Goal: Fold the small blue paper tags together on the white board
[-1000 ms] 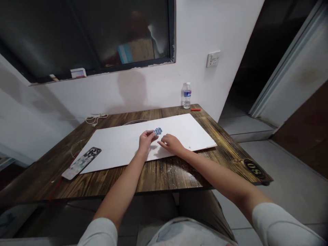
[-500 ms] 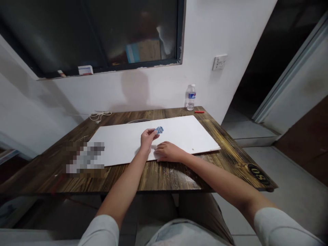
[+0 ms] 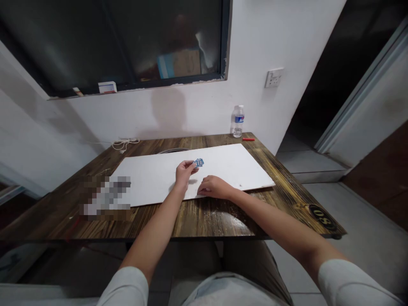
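Note:
My left hand (image 3: 184,173) is closed in a pinch around a small cluster of flat blue-and-white pieces (image 3: 199,162), held above the white board (image 3: 153,178). They look like little cards or tags, too small to tell which. My right hand (image 3: 214,187) is lower and to the right, at the board's front edge, with its fingers curled down and together. Whatever lies under those fingertips is hidden. The two hands are apart, and a shadow falls on the board between them.
The board lies on a dark wooden table (image 3: 204,219). Behind it stand a water bottle (image 3: 237,122) and a red pen-like stick (image 3: 248,139). A coiled white cable (image 3: 124,144) lies at the back left, and a blurred patch (image 3: 110,197) covers the board's left end.
My right hand has shifted slightly right, and its fingers have curled in more. My left hand stays nearly in place with the blue pieces.

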The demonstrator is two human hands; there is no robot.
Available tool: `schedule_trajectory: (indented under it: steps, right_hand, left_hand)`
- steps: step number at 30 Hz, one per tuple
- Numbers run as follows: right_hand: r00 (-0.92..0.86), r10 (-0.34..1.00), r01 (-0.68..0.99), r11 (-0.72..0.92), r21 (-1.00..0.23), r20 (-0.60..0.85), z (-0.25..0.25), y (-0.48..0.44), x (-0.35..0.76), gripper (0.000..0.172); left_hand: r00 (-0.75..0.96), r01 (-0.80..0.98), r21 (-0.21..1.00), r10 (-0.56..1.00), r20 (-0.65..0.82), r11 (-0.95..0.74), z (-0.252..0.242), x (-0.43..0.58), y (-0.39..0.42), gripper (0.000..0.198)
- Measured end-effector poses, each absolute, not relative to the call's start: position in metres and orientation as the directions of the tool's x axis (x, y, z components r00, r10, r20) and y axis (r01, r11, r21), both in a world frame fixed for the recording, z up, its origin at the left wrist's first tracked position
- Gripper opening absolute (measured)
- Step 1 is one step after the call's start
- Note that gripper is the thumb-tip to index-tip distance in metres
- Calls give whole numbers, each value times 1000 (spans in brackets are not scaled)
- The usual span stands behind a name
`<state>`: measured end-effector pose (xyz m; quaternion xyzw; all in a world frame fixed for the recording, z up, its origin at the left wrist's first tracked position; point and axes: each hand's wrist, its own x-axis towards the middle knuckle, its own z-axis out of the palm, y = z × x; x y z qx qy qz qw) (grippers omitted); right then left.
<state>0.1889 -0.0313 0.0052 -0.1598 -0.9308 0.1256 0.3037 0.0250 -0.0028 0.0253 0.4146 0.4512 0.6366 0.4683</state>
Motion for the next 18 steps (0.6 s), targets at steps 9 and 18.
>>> schedule_trajectory:
  steps: [9,18]
  right_hand:
    - [-482,702,193,668,-718,524,4,-18,201,18]
    - [-295,625,410,766,-495,723,7,-10,212,15]
  left_hand:
    - [-113,-160,981,989,93,-111,21,26,-6,38]
    - [85,-62,997,995,60,-55,22,30,-12,37]
